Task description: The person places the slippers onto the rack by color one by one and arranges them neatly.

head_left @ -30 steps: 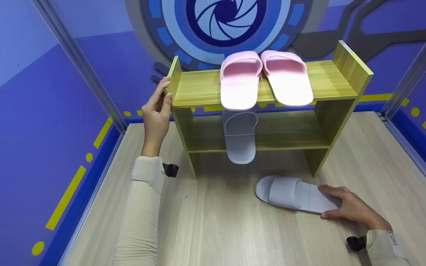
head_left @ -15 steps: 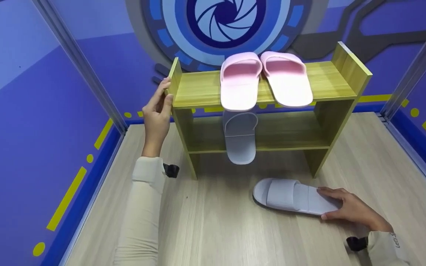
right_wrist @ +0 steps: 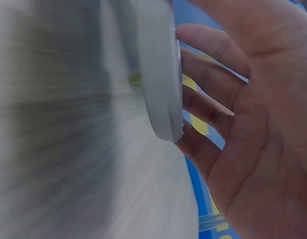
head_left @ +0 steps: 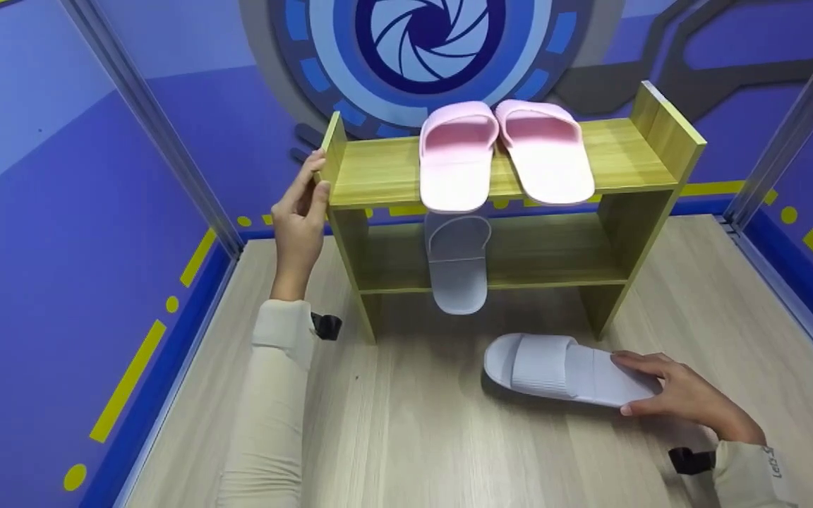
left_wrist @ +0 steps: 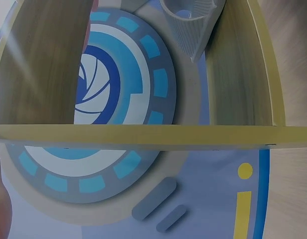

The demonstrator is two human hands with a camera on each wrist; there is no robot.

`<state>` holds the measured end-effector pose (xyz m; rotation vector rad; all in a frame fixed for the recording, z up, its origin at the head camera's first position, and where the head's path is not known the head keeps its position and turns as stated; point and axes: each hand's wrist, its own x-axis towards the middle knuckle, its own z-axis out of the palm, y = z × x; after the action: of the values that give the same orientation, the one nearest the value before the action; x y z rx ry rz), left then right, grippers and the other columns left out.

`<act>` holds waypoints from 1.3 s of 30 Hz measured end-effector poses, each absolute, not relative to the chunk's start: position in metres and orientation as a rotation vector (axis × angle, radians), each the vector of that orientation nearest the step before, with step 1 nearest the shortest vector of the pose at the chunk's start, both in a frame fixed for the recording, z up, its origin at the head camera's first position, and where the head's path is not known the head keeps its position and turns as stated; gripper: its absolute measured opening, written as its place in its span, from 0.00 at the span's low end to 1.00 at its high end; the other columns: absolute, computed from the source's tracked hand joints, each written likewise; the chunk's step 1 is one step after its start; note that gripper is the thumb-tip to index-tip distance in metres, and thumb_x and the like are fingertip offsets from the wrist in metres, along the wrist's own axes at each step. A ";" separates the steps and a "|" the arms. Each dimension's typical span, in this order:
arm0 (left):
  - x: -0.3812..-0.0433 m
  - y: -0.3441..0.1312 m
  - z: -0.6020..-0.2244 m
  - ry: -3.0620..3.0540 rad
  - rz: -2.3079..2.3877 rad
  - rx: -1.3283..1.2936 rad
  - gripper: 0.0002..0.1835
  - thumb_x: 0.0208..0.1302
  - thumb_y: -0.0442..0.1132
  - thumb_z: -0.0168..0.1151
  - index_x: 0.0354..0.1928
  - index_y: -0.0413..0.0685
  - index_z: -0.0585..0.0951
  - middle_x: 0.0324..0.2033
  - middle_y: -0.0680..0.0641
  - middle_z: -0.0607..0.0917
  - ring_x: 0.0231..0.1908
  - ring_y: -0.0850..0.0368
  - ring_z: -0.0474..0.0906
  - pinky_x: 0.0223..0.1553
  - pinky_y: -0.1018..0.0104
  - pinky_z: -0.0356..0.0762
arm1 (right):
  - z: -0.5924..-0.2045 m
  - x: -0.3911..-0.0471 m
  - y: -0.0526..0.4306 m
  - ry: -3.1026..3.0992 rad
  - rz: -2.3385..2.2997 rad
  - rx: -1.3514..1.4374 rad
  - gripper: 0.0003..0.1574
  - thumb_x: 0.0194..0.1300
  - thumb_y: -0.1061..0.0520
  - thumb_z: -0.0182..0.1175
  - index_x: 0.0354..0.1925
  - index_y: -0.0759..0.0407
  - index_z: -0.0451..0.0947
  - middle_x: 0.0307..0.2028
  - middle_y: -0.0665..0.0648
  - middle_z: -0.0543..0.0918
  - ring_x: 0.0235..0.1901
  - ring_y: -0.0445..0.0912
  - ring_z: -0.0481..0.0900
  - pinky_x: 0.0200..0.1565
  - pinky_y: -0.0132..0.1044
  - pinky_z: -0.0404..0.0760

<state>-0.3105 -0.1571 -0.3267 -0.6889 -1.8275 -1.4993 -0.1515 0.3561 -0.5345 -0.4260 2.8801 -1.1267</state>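
Observation:
My left hand [head_left: 298, 229] grips the left side panel of a wooden shoe rack [head_left: 378, 169], thumb toward its front edge. In the left wrist view only a sliver of this hand [left_wrist: 1, 204] shows beside the panel edge [left_wrist: 143, 135]. My right hand [head_left: 692, 395] pinches a pale grey slipper [head_left: 544, 367] by its heel, in front of the rack. Its toe points left, and a shadow lies beneath it. In the right wrist view, fingertips touch one side of the slipper [right_wrist: 161, 74]; the thumb's contact is hidden. A matching grey slipper [head_left: 459, 286] sits on the middle shelf.
Two pink slippers, one on the left [head_left: 456, 176] and one on the right [head_left: 555, 169], stand side by side on the top shelf. The rack stands on a pale wood-grain floor [head_left: 435, 437]. Blue printed walls [head_left: 188, 134] with metal corner posts enclose the space.
Over the last half second my right hand and the grey slipper have shifted slightly right and up in the head view. My left hand keeps its hold on the rack.

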 end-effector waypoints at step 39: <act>-0.310 -0.156 -0.328 -1.814 -1.543 -0.672 0.21 0.70 0.38 0.55 0.63 0.41 0.74 0.65 0.45 0.73 0.66 0.57 0.69 0.64 0.63 0.69 | -0.462 -0.152 0.360 2.986 -1.135 -0.611 0.51 0.40 0.52 0.79 0.64 0.54 0.73 0.63 0.30 0.68 0.55 0.17 0.58 0.48 0.09 0.56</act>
<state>-0.3095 -0.1559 -0.3278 -0.6720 -1.8143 -1.5433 -0.1517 0.3603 -0.4623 -0.6105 2.9858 -1.1352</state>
